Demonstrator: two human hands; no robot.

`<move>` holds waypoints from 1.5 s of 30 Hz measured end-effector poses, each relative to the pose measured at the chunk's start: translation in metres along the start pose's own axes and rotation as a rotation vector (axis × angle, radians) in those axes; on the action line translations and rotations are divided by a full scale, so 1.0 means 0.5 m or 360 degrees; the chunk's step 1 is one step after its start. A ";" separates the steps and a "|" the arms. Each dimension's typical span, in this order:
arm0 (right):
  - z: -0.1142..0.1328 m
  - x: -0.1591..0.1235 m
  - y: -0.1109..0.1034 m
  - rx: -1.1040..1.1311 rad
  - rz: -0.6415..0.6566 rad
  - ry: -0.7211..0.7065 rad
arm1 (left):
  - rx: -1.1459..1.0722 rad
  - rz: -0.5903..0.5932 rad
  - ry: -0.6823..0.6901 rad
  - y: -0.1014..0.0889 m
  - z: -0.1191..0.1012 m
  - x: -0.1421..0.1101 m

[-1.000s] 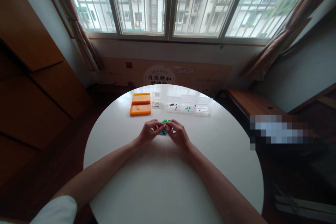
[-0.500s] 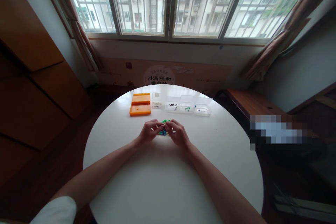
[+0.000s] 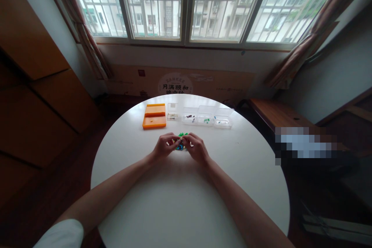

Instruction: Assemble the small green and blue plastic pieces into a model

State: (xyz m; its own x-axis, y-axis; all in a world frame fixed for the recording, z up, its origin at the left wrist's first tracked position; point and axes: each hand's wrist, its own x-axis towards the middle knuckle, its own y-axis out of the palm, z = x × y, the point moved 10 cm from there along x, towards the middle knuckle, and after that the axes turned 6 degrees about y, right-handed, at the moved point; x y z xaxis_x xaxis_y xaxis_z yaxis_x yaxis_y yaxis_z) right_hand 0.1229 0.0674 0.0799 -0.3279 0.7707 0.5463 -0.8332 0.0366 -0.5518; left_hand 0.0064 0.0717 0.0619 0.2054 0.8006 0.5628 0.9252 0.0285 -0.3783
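Observation:
Both hands meet over a small heap of coloured pieces (image 3: 183, 135), green, blue and pale, on the white round table (image 3: 139, 205). My left hand (image 3: 166, 143) comes in from the left with thumb and fingers pinched together. My right hand (image 3: 196, 145) mirrors it, its fingertips almost touching the left ones. Between the fingertips sits a tiny pale piece (image 3: 181, 138), too small to name. The hands hide part of the heap.
Beyond the hands stand an orange tray (image 3: 154, 125) with a small orange bit in it, and several clear plastic boxes (image 3: 223, 124) with open lids, holding small dark, green and blue pieces. A wooden bench (image 3: 264, 110) is at the right.
The view has shifted very slightly. Both hands stay pinched together over the heap, with only small finger movement, and the pale piece shows more between them.

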 end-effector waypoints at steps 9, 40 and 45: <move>-0.003 -0.001 0.005 0.0004 0.0007 -0.0014 | 0.0096 -0.0094 -0.0008 -0.015 0.001 0.001; -0.003 -0.006 0.009 -0.0004 0.0013 0.0001 | 0.0006 -0.0090 -0.0037 -0.012 0.014 0.000; -0.008 -0.006 0.008 0.0022 0.0012 0.0004 | -0.0037 -0.0043 -0.0024 -0.005 0.023 -0.003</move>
State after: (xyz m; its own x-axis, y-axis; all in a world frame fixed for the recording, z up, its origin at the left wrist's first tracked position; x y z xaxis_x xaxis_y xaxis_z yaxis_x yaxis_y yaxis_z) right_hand 0.1224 0.0680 0.0735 -0.3330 0.7727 0.5404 -0.8369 0.0218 -0.5469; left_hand 0.0003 0.0775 0.0536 0.1753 0.8088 0.5613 0.9377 0.0366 -0.3455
